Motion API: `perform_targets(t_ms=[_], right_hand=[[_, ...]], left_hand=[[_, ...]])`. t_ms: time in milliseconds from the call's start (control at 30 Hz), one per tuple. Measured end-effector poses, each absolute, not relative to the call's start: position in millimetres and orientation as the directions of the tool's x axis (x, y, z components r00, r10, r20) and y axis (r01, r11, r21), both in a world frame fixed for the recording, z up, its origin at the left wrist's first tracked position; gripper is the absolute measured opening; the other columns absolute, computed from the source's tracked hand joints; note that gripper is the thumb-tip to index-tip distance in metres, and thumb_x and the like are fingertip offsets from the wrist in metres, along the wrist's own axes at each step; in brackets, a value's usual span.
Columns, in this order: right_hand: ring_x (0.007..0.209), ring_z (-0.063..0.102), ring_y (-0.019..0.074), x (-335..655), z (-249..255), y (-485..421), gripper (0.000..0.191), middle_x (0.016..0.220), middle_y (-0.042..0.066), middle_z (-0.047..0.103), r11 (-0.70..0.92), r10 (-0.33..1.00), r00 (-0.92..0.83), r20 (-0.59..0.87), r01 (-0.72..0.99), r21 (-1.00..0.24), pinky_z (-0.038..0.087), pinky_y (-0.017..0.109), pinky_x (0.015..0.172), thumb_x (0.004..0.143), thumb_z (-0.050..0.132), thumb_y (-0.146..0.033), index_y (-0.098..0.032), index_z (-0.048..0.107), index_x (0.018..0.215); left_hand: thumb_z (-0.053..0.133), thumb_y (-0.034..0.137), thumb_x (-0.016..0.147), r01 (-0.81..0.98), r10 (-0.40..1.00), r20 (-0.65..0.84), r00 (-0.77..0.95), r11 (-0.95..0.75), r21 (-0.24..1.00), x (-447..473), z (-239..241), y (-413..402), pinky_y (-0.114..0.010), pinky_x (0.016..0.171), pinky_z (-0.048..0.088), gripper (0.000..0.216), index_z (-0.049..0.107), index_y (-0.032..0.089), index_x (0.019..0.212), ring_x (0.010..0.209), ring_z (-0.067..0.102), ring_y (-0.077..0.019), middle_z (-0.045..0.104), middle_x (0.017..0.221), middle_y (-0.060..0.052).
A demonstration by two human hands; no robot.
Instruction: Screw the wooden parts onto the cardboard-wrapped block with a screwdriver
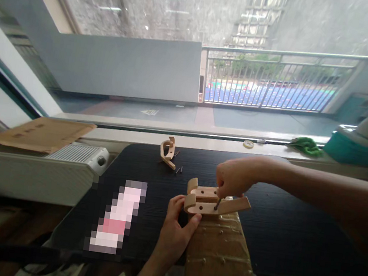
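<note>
My left hand [176, 228] steadies the curved end of a wooden hook [207, 208], thumb at its near edge and fingers at its left side. The hook has drilled holes and lies across a brown, tape-wrapped board [221, 262]. Just behind it is a second wooden hook [208, 192], partly covered by my right hand [236, 177]. That hand is closed above the hooks, with a thin metal shaft [218, 204] running down from it to a hole in the near hook. Whether the shaft is a screw or a tool cannot be made out.
Another wooden piece [167, 153] lies at the back of the black table [126, 162], beside several loose screws [178, 170]. A blurred-out pinkish item [117, 220] is at left. The windowsill holds a tape roll [248, 144], a green cloth [306, 146] and a teal container [357, 148].
</note>
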State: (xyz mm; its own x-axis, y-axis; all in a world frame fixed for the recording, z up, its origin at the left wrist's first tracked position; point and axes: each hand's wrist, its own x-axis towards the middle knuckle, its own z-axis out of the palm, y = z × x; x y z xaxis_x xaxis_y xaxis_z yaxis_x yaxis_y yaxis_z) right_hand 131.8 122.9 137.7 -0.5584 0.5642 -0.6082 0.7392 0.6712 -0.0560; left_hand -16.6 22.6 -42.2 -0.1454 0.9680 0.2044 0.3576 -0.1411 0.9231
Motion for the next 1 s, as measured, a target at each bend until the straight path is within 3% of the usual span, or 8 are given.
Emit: perform_targets(t_ms=[133, 233, 333, 400, 633, 833, 1000], right_hand=[[0.042, 0.042, 0.0089, 156.3, 147.3, 127.4, 0.036, 0.050, 0.002, 0.058, 0.599, 0.620, -0.586, -0.522, 0.783, -0.168, 0.033, 0.024, 0.048, 0.081, 0.045, -0.032, -0.015, 0.058, 0.052], [0.043, 0.041, 0.0085, 201.2, 126.1, 137.4, 0.040, 0.049, 0.000, 0.055, 0.487, 0.727, -0.626, -0.283, 0.760, -0.431, 0.034, 0.024, 0.048, 0.083, 0.045, -0.044, -0.017, 0.059, 0.057], [0.043, 0.040, 0.0087, 243.0, 74.0, 150.9, 0.043, 0.048, -0.001, 0.052, 0.312, 0.873, -0.481, -0.085, 0.683, -0.660, 0.032, 0.023, 0.045, 0.079, 0.048, -0.055, -0.017, 0.061, 0.062], [0.042, 0.037, 0.0087, 259.5, 34.3, 156.6, 0.046, 0.045, -0.002, 0.049, 0.174, 0.949, -0.315, -0.019, 0.572, -0.802, 0.030, 0.023, 0.043, 0.072, 0.054, -0.061, -0.017, 0.062, 0.062], [0.047, 0.042, 0.0115, 255.7, -49.4, 150.7, 0.054, 0.048, -0.002, 0.049, 0.128, 0.969, -0.247, 0.013, 0.457, -0.880, 0.034, 0.025, 0.046, 0.076, 0.049, -0.058, -0.012, 0.070, 0.092], [0.050, 0.045, 0.0130, 248.1, -74.6, 149.1, 0.051, 0.052, 0.000, 0.054, 0.110, 0.978, -0.207, 0.025, 0.408, -0.906, 0.035, 0.026, 0.048, 0.076, 0.051, -0.055, -0.013, 0.070, 0.097], [0.055, 0.050, 0.0152, 247.6, -74.7, 142.4, 0.052, 0.059, 0.002, 0.059, 0.108, 0.988, -0.144, 0.053, 0.409, -0.906, 0.039, 0.027, 0.052, 0.079, 0.049, -0.056, -0.013, 0.069, 0.101]], left_hand=[[0.058, 0.025, 0.077, 0.475, 0.970, 0.198, -0.143, -0.108, 0.873, -40.6, -32.4, 14.1, -0.031, 0.083, 0.049, 0.034, 0.058, 0.021, 0.111, 0.100, 0.060, -0.0196, 0.062, 0.108, -0.005], [0.054, 0.025, 0.083, 0.609, 0.935, 0.250, -0.254, -0.046, 0.792, -61.1, -24.1, 24.0, -0.035, 0.087, 0.047, 0.024, 0.060, 0.018, 0.105, 0.097, 0.059, -0.0193, 0.062, 0.105, -0.007], [0.052, 0.024, 0.088, 0.717, 0.895, 0.286, -0.342, 0.052, 0.695, -72.3, -19.0, 54.9, -0.038, 0.087, 0.047, 0.016, 0.060, 0.014, 0.098, 0.097, 0.058, -0.0187, 0.061, 0.103, -0.007], [0.054, 0.031, 0.089, 0.769, 0.902, 0.260, -0.344, 0.112, 0.629, -73.4, -18.5, 80.1, -0.039, 0.082, 0.050, 0.022, 0.058, 0.016, 0.104, 0.093, 0.059, -0.0179, 0.060, 0.107, -0.006], [0.054, 0.034, 0.089, 0.877, 0.944, 0.108, -0.310, 0.240, 0.417, -63.8, -30.5, 130.1, -0.039, 0.080, 0.051, 0.029, 0.055, 0.018, 0.113, 0.095, 0.059, -0.0191, 0.058, 0.113, -0.007], [0.054, 0.034, 0.088, 0.923, 0.957, 0.066, -0.281, 0.251, 0.293, -58.0, -38.8, 139.4, -0.041, 0.081, 0.050, 0.031, 0.054, 0.017, 0.114, 0.096, 0.059, -0.0199, 0.057, 0.114, -0.007], [0.054, 0.034, 0.088, 0.932, 0.956, 0.085, -0.281, 0.251, 0.263, -54.6, -41.3, 146.1, -0.041, 0.081, 0.051, 0.031, 0.054, 0.017, 0.114, 0.095, 0.059, -0.0196, 0.057, 0.113, -0.007]])
